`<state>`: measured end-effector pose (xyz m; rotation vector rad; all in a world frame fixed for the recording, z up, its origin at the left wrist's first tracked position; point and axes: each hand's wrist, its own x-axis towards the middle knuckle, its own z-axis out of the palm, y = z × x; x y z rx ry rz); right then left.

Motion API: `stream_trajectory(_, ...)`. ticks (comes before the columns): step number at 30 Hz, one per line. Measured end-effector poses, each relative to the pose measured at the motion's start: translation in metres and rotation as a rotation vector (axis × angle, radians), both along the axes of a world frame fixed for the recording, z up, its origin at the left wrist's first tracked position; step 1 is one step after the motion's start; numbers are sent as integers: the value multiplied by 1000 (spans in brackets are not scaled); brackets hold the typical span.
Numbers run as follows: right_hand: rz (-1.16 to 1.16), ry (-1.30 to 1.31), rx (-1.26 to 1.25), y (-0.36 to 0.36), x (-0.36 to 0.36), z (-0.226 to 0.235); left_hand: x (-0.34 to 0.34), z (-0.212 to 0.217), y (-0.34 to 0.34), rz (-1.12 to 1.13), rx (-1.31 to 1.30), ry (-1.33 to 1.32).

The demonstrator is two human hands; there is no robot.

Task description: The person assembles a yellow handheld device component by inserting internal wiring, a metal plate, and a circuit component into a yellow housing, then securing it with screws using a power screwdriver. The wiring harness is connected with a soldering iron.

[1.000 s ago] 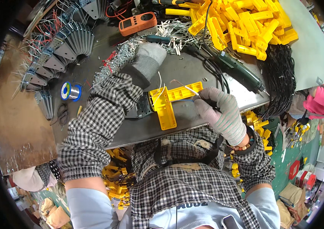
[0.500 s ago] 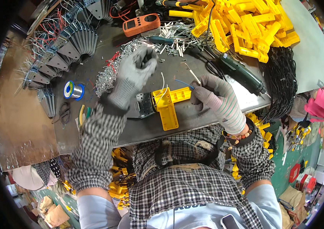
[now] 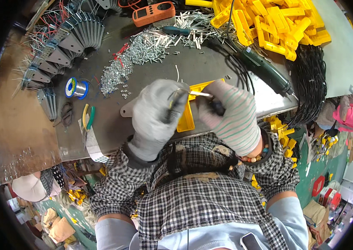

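Observation:
My left hand (image 3: 160,110), in a grey glove, is curled over a yellow plastic part (image 3: 186,121) on the metal table (image 3: 210,68), pinching a small metal piece (image 3: 175,96) at its fingertips. Under this hand lies a flat grey metal plate (image 3: 125,111). My right hand (image 3: 231,118), in a striped glove, grips a thin metal tool (image 3: 200,94) with a dark handle. The tool's tip points left to the left hand's fingertips. Both hands touch over the yellow part and hide most of it.
Loose screws (image 3: 143,48) spread behind the hands, with an orange meter (image 3: 153,12) and a heap of yellow parts (image 3: 276,21) beyond. A green power screwdriver (image 3: 264,71) and black cables (image 3: 314,83) lie right. A wire spool (image 3: 76,88), pliers (image 3: 87,116) and wired brackets (image 3: 60,41) lie left.
My left hand drew back from the screw pile to the yellow part. My right hand moved left with its tool, and the two hands now meet over the part.

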<state>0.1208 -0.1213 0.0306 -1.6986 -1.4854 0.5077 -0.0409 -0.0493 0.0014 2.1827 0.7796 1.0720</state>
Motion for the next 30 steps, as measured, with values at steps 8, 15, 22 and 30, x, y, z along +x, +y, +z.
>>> stream_trajectory(8, -33, 278, 2, -8, 9, -11, -6, -3, -5, 24, -842, -325)
stream_trajectory(15, 3, 328, -59, -12, 8, -5, -5, -1, -13, -185, -1008, -557)
stream_trajectory(22, 15, 298, 5, -13, 8, -5, -7, -4, -13, -81, -1042, -439)
stream_trajectory(30, 19, 191, 1, -14, 9, -5, -11, -14, -16, -174, -1140, -516)
